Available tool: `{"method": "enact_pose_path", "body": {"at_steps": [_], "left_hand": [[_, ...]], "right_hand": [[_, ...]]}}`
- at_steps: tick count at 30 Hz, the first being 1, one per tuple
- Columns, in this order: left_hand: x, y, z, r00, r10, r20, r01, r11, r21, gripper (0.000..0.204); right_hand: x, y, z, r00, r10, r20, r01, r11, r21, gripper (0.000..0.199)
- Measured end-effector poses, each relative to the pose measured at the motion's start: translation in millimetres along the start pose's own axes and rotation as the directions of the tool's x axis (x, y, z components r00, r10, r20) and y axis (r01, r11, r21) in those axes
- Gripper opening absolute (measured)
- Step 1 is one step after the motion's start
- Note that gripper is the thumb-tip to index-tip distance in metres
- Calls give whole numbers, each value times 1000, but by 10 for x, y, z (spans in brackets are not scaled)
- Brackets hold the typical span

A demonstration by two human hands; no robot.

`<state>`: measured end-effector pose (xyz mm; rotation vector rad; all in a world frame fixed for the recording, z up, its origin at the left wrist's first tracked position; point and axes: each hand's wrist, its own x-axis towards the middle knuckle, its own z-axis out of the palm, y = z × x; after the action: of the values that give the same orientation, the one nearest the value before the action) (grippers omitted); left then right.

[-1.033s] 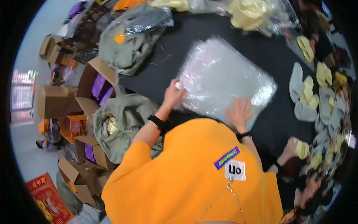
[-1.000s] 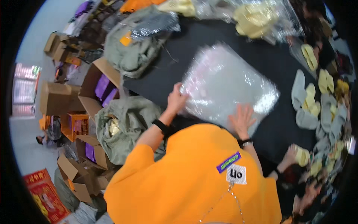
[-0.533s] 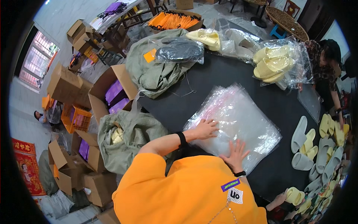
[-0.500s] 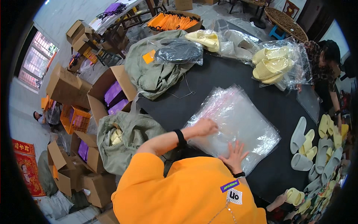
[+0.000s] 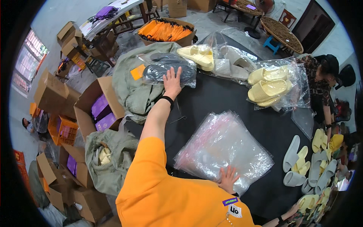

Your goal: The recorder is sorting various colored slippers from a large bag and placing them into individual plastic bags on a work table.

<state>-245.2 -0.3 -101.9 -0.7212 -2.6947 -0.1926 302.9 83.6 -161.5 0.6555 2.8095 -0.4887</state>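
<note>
My left hand [image 5: 172, 82] is stretched far forward, fingers spread, resting on a pair of dark slippers [image 5: 153, 73] in a clear plastic bag. That bag lies on a grey-green woven sack [image 5: 126, 89] at the table's far left. My right hand [image 5: 228, 179] lies flat, fingers apart, on the near edge of a stack of clear plastic bags [image 5: 223, 145]. The stack lies on the black table [image 5: 196, 100]. Beyond it, along the far edge, are bagged pale-yellow slippers [image 5: 269, 90], bagged grey slippers [image 5: 237, 62] and a yellow slipper [image 5: 198, 56].
Loose grey slippers [image 5: 291, 153] and yellow ones crowd the right side. A co-worker's hand [image 5: 293, 211] touches slippers at lower right; another person [image 5: 321, 85] bends at far right. Open cartons [image 5: 109, 92] and a sack [image 5: 109, 151] stand at left.
My left hand has left the stack of plastic bags and reached forward onto the bagged dark slippers. My right hand stays on the stack. The view has shifted slightly.
</note>
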Motion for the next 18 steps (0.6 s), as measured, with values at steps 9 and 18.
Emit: {"method": "enact_pose_path", "body": {"at_steps": [9, 18], "left_hand": [[78, -78, 144, 981, 30, -193, -31, 1000, -3, 51], [78, -448, -1235, 965, 45, -259, -137, 927, -350, 43]], "right_hand": [[29, 4, 33, 999, 9, 35, -9, 1000, 9, 92], [16, -12, -11, 1000, 21, 5, -21, 1000, -8, 91]]}}
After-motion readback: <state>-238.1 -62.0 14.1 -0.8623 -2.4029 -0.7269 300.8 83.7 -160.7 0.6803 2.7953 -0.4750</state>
